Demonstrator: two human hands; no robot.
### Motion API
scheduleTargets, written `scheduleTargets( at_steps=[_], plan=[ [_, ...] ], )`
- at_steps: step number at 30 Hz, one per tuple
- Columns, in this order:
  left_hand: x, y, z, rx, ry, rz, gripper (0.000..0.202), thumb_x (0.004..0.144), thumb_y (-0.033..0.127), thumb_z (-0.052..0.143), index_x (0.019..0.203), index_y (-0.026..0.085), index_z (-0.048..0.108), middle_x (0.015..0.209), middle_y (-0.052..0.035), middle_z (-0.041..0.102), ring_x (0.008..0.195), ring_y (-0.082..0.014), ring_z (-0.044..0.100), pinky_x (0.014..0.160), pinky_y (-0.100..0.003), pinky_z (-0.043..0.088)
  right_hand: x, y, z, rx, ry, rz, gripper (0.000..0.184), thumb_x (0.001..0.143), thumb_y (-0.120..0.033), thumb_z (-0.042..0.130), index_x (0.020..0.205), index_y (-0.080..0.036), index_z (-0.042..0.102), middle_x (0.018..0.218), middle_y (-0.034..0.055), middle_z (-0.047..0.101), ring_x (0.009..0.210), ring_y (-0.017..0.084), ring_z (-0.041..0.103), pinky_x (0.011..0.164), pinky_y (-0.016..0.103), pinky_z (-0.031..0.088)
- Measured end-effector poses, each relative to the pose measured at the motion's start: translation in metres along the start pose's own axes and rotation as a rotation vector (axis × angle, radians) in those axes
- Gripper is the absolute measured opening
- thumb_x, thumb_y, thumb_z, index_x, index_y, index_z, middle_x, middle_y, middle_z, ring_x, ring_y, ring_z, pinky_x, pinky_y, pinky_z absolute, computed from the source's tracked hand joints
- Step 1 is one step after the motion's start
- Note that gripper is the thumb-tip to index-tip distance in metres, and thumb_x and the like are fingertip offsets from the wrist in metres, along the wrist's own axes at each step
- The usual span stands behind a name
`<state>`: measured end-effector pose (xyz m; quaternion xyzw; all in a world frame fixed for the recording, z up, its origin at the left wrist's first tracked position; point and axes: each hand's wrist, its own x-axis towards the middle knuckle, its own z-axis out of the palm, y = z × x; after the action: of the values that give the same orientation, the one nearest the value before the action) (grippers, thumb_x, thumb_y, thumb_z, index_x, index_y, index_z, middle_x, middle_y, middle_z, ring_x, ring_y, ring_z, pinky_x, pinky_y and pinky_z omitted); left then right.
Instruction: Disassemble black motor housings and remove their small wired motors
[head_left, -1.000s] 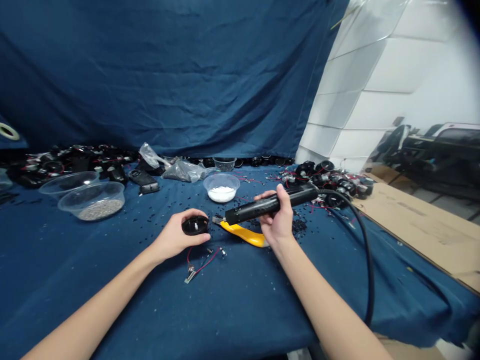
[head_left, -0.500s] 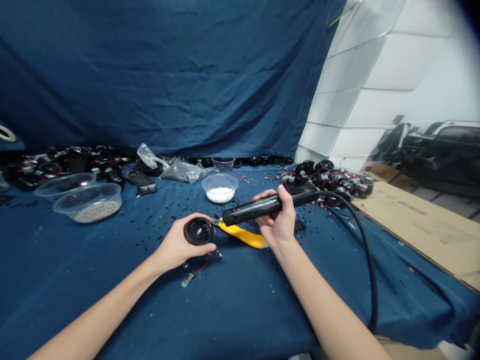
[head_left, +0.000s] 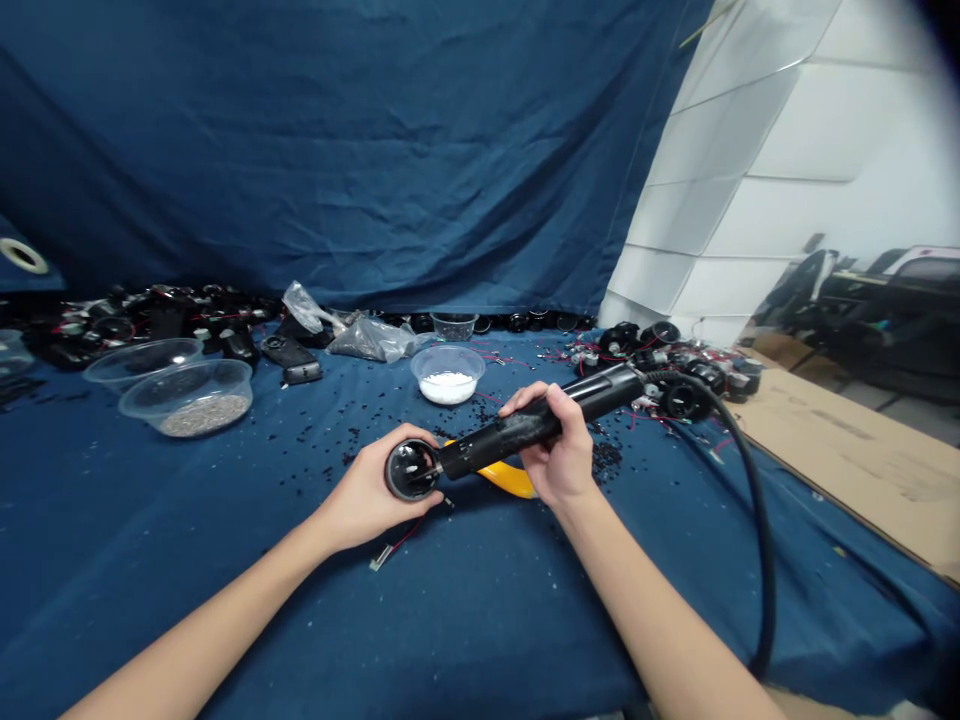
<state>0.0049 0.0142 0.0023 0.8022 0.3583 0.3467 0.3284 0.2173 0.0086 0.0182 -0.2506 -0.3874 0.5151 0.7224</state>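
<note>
Clasping a round black housing (head_left: 411, 469) in a closed left grip (head_left: 367, 497) above the tabletop (head_left: 225, 610), its front middle, the person is keeping a red wire (head_left: 401, 540) attached below, while a closed right grip (head_left: 559, 450) is holding a corded black power tool (head_left: 600, 393) with its tip at the housing's open face, over a yellow-handled cutter (head_left: 514, 483). Whether the inside work is finished cannot be told.

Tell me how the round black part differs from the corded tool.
The round black part is short and squat, the corded black tool long and slim. The part sits in the left hand, the tool in the right hand. Only the tool trails a thick cable. Both are black, and the tool's tip meets the part's face.
</note>
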Motion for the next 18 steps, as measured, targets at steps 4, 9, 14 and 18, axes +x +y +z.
scheduleTargets(
  at_steps=[4,9,14,18],
  plan=[
    [0.003,-0.004,-0.002,-0.037,0.031,-0.047,0.042,0.07,0.026,0.079,0.105,0.019,0.057,0.099,-0.0022,0.063,0.088,-0.0189,0.059,0.081,-0.029,0.044,0.002,-0.001,0.001,0.012,0.071,0.001,0.036,0.069,-0.052,0.069,0.063,-0.017,0.062,0.063,0.0027,0.064,0.045,0.006,0.044,0.032,0.013,0.017],
    [0.008,-0.016,-0.005,-0.344,0.028,-0.254,0.035,0.068,0.033,0.084,0.091,0.014,0.065,0.08,-0.0007,0.061,0.074,-0.0147,0.053,0.069,-0.024,0.04,0.009,-0.004,-0.004,0.111,0.166,0.038,0.039,0.066,-0.053,0.07,0.062,-0.016,0.06,0.062,0.0038,0.066,0.033,0.001,0.032,0.029,0.013,0.01],
    [0.007,-0.024,-0.006,-0.749,0.071,-0.457,0.049,0.067,0.056,0.079,0.088,0.013,0.066,0.076,-0.0018,0.058,0.069,-0.0134,0.052,0.063,-0.023,0.041,0.017,-0.008,-0.014,0.248,0.212,0.098,0.04,0.067,-0.054,0.066,0.059,-0.016,0.058,0.061,0.0036,0.066,0.027,0.0,0.026,0.026,0.015,0.011],
    [0.007,-0.024,-0.009,-1.042,-0.025,-0.538,0.059,0.066,0.063,0.077,0.089,0.009,0.069,0.074,-0.0036,0.057,0.063,-0.0109,0.049,0.061,-0.022,0.043,0.019,-0.009,-0.016,0.261,0.223,0.119,0.04,0.068,-0.054,0.066,0.059,-0.016,0.058,0.061,0.0036,0.066,0.026,0.0,0.026,0.026,0.015,0.011]
  ],
)
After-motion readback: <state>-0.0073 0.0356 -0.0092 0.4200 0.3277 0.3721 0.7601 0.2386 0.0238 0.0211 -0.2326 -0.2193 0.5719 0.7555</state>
